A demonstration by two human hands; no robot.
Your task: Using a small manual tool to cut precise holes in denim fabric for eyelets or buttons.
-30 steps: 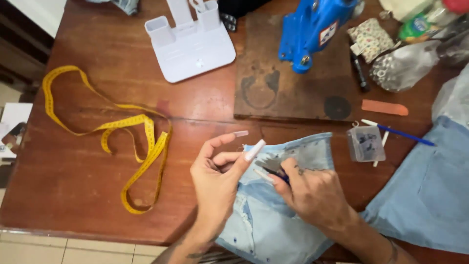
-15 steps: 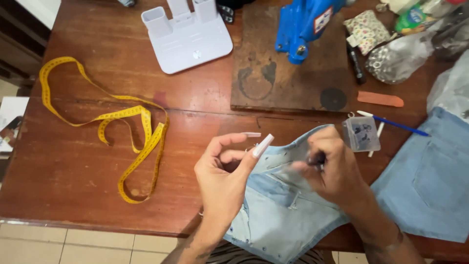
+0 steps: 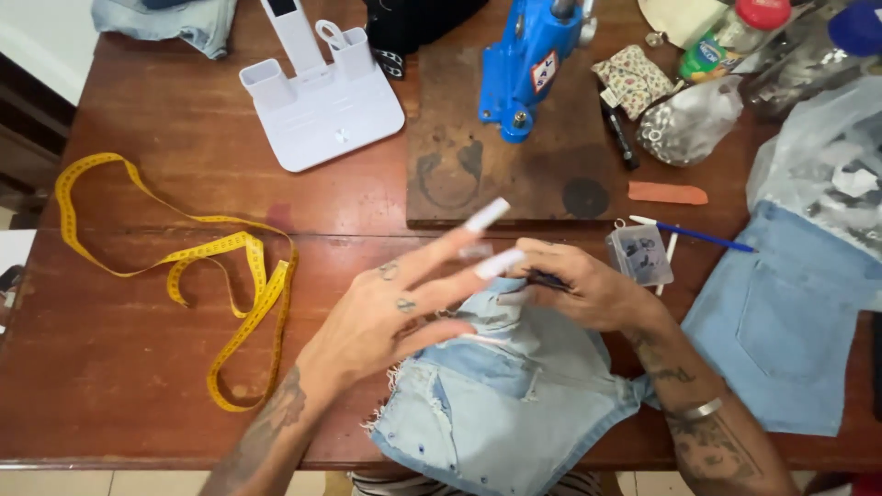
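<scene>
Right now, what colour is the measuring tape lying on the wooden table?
Yellow measuring tape, clearest in the head view.

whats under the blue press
The blue press stands on a dark wooden board, which lies on the table. The bare board shows dark round stains. What lies beneath the press base and the board is covered.

the left hand (image 3: 390,317) is held flat with its long-nailed fingers (image 3: 459,241) spread and stretched toward the far right. the right hand (image 3: 583,289) is curled closed, knuckles up, just beside it.
</scene>
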